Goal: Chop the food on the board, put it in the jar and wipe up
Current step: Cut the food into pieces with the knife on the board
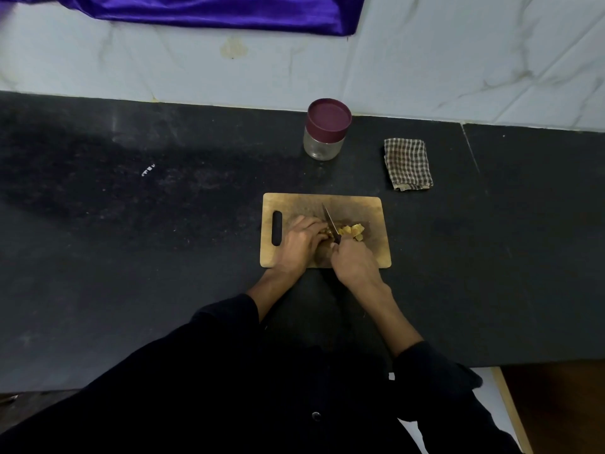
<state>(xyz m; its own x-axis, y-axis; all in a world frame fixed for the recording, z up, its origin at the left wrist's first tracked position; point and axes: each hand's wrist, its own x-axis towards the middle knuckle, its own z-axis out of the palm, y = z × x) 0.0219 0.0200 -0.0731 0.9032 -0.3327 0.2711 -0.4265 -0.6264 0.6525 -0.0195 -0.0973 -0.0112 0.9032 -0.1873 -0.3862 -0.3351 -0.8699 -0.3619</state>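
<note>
Left hand on board, fingers curled over uncut food. Knife just right of fingertips, blade running away from body. Right hand wrapped round handle. Cut pieces right of blade. Jar beyond board, lidded.

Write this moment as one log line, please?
step: chopping | right hand: grips knife | left hand: steadies food on board | jar: lid on | cloth: folded, untouched

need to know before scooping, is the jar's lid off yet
No, the maroon lid sits closed on the jar, behind the board.
</note>
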